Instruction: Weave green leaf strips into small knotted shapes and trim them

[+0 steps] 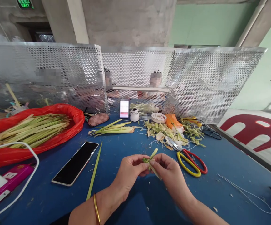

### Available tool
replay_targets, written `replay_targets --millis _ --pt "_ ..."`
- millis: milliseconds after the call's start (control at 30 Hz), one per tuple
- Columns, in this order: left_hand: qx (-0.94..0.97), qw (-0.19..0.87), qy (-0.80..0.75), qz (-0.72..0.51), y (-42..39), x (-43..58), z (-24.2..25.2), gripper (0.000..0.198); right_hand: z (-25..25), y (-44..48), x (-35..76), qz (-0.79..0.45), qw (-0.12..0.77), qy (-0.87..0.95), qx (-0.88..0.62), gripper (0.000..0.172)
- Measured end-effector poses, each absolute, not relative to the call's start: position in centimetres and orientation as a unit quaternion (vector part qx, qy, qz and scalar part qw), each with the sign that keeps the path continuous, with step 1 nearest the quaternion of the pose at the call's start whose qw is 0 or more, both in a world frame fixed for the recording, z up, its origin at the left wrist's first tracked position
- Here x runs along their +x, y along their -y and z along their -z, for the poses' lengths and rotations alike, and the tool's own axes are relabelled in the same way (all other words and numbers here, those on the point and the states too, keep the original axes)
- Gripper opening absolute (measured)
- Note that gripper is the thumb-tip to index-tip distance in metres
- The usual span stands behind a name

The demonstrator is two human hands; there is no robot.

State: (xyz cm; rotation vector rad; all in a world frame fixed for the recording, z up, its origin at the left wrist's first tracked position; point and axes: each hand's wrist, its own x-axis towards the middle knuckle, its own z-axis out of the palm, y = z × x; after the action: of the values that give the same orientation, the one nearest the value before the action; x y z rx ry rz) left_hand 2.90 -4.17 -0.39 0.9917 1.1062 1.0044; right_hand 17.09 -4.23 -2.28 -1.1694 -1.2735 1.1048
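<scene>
Left hand (131,168) and right hand (168,168) jointly pinch a folded leaf strip (153,153), apparently to keep the fold from loosening; scissors (181,150) lie near the right, presumably for ready reach.

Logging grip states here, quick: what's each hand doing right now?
Left hand: closed, pinching the small leaf piece.
Right hand: closed, pinching the same leaf piece from the other side.
</scene>
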Motion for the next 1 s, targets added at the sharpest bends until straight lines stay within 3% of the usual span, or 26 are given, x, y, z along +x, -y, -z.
replay_targets --millis 267,633,767,867,1000 --pt "0.383 0.675 -0.497 -0.387 4.3 2.7 0.5 0.033 2.8 4.3 17.0 -0.398 0.525 0.573 -0.487 0.024" --pt "0.387 0.627 -0.527 -0.425 4.0 2.7 0.5 0.028 2.3 4.7 17.5 -0.326 0.467 0.639 -0.517 0.027" --pt "0.359 0.65 -0.522 -0.42 3.8 2.5 0.2 0.027 2.2 4.3 18.0 -0.299 0.464 0.654 -0.517 0.018" --pt "0.337 0.667 -0.516 -0.419 3.6 2.2 0.2 0.026 1.9 3.9 18.8 -0.149 0.462 0.745 -0.458 0.01" --pt "0.321 0.688 -0.499 -0.419 3.4 2.0 0.3 0.025 1.0 3.7 19.7 0.113 0.388 0.853 -0.33 0.024"
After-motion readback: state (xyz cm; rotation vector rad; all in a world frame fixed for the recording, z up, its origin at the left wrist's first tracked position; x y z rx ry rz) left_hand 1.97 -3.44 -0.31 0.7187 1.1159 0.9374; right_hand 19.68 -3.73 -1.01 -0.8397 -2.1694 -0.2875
